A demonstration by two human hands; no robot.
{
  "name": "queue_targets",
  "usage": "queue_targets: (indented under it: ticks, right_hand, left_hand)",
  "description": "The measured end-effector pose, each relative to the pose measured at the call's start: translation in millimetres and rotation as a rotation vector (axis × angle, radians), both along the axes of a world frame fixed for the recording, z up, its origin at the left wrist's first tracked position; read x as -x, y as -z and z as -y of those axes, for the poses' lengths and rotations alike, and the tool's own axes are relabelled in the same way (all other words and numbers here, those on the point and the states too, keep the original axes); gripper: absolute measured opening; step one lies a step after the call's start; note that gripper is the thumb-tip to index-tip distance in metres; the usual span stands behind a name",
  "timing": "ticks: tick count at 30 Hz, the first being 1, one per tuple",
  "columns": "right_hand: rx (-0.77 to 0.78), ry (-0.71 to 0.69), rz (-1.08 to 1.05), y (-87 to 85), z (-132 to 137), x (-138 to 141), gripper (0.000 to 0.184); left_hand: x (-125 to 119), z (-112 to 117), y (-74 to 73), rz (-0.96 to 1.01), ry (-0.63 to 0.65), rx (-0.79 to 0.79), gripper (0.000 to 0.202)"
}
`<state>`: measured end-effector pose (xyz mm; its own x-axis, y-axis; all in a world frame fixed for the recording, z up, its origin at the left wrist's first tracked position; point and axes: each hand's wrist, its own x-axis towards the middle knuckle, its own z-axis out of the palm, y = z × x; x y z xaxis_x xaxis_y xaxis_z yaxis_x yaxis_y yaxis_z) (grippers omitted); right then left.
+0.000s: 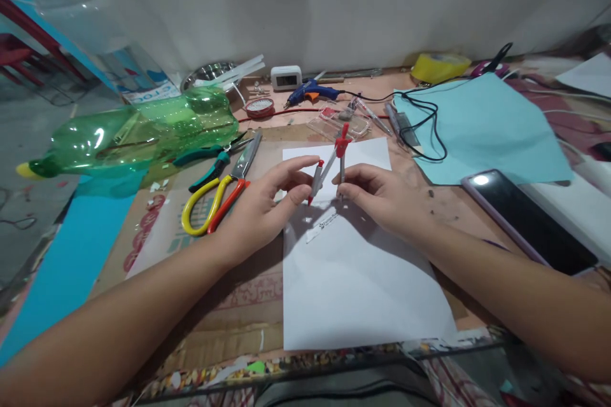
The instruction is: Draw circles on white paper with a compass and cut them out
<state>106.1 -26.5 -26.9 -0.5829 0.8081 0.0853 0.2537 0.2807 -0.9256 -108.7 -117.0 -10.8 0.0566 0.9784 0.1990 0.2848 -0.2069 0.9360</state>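
over the white paper [353,292] on the worktop [442,203], the red and grey compass [340,147] was held upright, legs parted; the left hand [267,210] pinched its pencil leg [317,179], the right hand [386,198] its metal leg [342,169]. scissors [247,158] lay near the left hand.

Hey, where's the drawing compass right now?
In the head view, the drawing compass is near the middle, between the left hand and right hand, over the upper part of the white paper.
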Motion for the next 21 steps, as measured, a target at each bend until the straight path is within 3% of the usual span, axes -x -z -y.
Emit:
queue_targets:
  ticks: [5,8,10,12,15,17,21]
  right_hand:
    - [0.099,-0.047,-0.051,-6.4,6.6,0.0,0.02]
    - [0.085,-0.048,-0.076,-10.2,11.1,-0.9,0.027]
    - [-0.03,-0.047,-0.109,-11.7,13.9,-2.8,0.042]
    - [-0.257,-0.088,-0.118,-11.8,17.1,-4.7,0.059]
    - [-0.552,-0.206,-0.073,-8.2,24.0,-4.2,0.068]
    - [-0.578,-0.246,-0.045,-4.3,29.5,-1.1,0.064]
    - [-0.471,-0.258,-0.077,1.1,38.1,5.5,0.053]
  left_hand:
    - [-7.1,1.7,-4.3,0.181,-0.006,0.051,0.036]
    - [-9.5,0.6,-6.2,0.265,-0.033,0.112,0.035]
    - [-11.0,0.2,-7.7,0.308,-0.052,0.148,0.035]
    - [-13.2,0.3,-9.6,0.343,-0.087,0.171,0.035]
    - [-17.4,1.2,-12.0,0.407,-0.129,0.198,0.037]
    - [-19.8,1.8,-12.8,0.453,-0.125,0.215,0.038]
    - [-21.9,2.9,-13.1,0.498,-0.105,0.258,0.04]
